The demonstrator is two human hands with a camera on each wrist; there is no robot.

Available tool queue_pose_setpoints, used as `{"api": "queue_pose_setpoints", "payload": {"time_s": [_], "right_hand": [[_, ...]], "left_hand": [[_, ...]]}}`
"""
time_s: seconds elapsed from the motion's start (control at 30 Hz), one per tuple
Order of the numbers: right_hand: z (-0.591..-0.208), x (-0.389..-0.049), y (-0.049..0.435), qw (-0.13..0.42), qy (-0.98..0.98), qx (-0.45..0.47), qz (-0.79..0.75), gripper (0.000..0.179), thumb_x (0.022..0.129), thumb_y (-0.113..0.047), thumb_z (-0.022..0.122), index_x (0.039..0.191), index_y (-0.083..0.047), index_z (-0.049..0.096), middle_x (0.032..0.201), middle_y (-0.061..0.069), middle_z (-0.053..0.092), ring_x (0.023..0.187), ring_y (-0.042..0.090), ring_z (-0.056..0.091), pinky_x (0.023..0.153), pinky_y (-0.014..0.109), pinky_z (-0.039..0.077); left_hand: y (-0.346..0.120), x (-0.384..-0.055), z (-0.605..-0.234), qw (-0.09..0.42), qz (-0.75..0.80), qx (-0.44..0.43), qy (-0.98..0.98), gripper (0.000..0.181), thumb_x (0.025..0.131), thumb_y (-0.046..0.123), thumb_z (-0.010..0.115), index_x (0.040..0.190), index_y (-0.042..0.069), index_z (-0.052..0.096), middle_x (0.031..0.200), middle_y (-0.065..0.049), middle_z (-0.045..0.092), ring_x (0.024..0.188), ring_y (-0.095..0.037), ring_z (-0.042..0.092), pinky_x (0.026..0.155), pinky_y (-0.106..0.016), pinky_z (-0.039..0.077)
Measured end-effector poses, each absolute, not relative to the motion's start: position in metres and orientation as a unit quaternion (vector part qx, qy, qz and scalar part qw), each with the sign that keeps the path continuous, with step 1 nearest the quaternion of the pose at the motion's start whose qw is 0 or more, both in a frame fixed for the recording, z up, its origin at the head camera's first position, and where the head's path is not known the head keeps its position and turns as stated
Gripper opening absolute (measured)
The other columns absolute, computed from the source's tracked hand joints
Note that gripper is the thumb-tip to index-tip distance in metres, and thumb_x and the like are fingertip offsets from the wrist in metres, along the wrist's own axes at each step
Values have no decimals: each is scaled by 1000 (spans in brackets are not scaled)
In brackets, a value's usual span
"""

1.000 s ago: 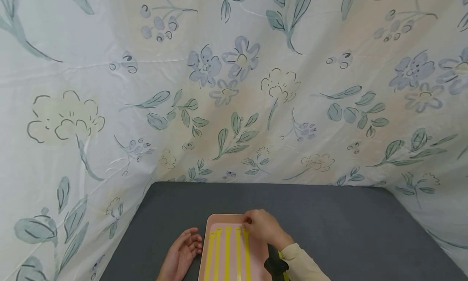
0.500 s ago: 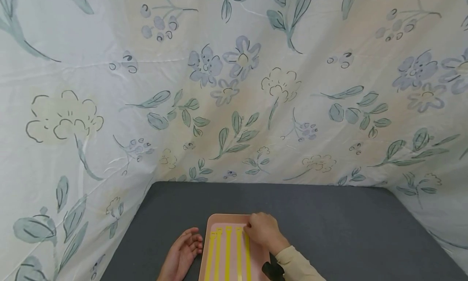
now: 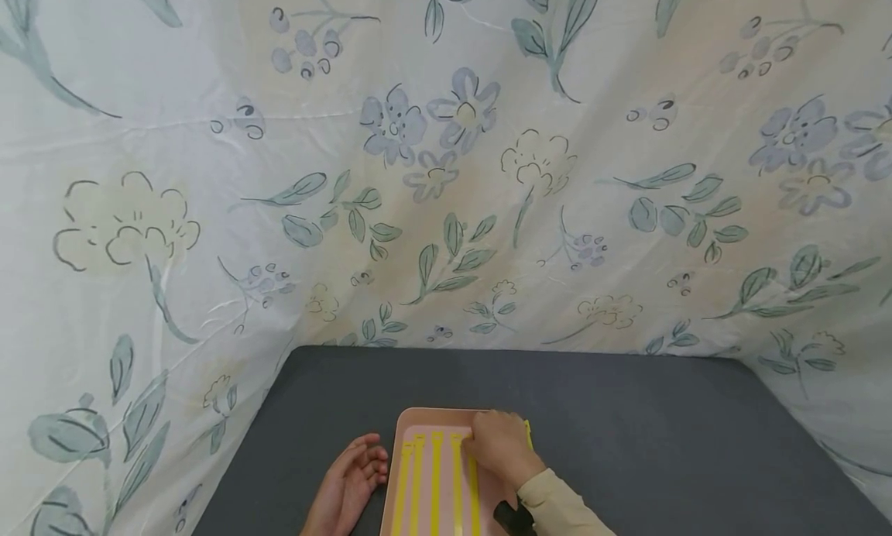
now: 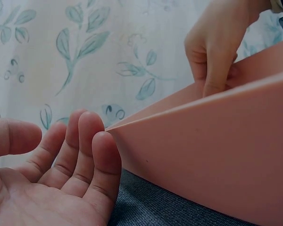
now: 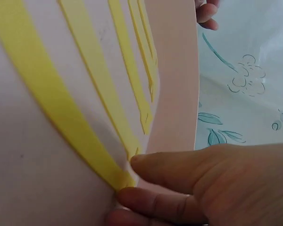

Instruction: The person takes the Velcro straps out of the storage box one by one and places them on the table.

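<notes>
My right hand (image 3: 505,444) reaches over the far right part of a pink tray (image 3: 439,416). In the right wrist view, its thumb and finger pinch the slotted end of the rightmost yellow strap (image 5: 61,108), which curves along the tray floor. To the left of it several more yellow straps (image 3: 436,482) lie lengthwise, roughly side by side, their wider ends at the far side. Outside the tray's left wall rests my left hand (image 3: 348,478), palm turned up and fingers loosely bent. In the left wrist view its fingertips (image 4: 106,148) are right by the tray's corner.
Another yellow piece (image 3: 529,434) shows just beyond the right hand, mostly hidden by it. A black wrist device (image 3: 514,518) sits over the tray's right side. The dark grey table (image 3: 641,435) is bordered by a floral curtain (image 3: 446,172) at the back and sides.
My right hand has shifted slightly right and nearer, staying at the rightmost strap's far end. The yellow piece beyond the tray now shows beside the knuckles instead of by the wrist. Left hand unmoved.
</notes>
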State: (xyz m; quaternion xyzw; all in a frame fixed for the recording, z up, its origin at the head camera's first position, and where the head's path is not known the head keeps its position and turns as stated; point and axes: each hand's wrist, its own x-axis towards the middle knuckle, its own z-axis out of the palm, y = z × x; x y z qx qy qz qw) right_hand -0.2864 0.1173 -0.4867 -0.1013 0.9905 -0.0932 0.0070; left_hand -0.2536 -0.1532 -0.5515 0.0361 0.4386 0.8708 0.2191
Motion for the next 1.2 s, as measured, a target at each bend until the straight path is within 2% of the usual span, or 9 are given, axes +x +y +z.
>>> {"api": "queue_pose_setpoints", "payload": {"time_s": [0.13,0.23,0.37,0.5,0.7,0.8,0.97,1.2], "right_hand": [[-487,-286,112,16,993,-76,-85,49,88,-21,71,53,-18,38,52,-3,31,46,14,27,49,30,22],[-487,-286,109,17,995,-64,-69,47,87,-21,72,54,-18,39,55,-2,33,48,14,28,50,31,22],[-488,-287,107,20,997,-49,-49,44,86,-22,72,55,-17,42,57,-2,36,50,16,33,54,34,27],[-487,-288,104,29,998,-36,-37,36,87,-23,73,59,-16,52,60,-1,45,54,18,42,58,38,34],[-487,-288,102,34,999,-24,-35,14,87,-23,72,77,-13,69,69,2,58,60,21,50,63,43,43],[-488,-288,101,33,999,-18,-31,12,87,-21,71,78,-13,70,66,1,56,58,21,49,60,41,40],[-489,-289,100,29,999,-18,-21,21,87,-23,72,68,-14,66,60,0,51,55,20,48,56,37,33],[-487,-289,100,50,998,-24,-19,27,87,-25,72,64,-15,63,58,-1,45,54,18,43,56,35,31]], "left_hand": [[-153,-253,-552,218,872,41,436,30,113,29,29,122,26,57,105,7,63,92,-9,58,90,-26,48],[-153,-253,-552,216,872,42,438,30,113,30,29,124,25,56,105,7,62,92,-9,57,90,-26,48],[-153,-252,-551,213,870,39,443,28,113,31,31,126,24,55,106,6,61,92,-9,57,90,-26,48],[-154,-251,-551,214,870,44,441,29,113,32,31,126,24,55,107,6,61,93,-9,57,90,-26,48],[-155,-250,-553,217,871,53,437,29,113,29,29,124,25,56,107,6,62,92,-9,57,90,-26,48],[-155,-250,-553,219,871,57,436,30,113,29,28,123,26,57,107,6,61,92,-9,57,90,-25,48],[-155,-249,-552,219,870,63,437,32,113,32,27,122,27,58,107,7,62,93,-8,57,90,-25,48],[-155,-249,-552,220,869,56,439,31,113,30,27,124,26,56,106,7,62,92,-8,57,91,-25,48]]}}
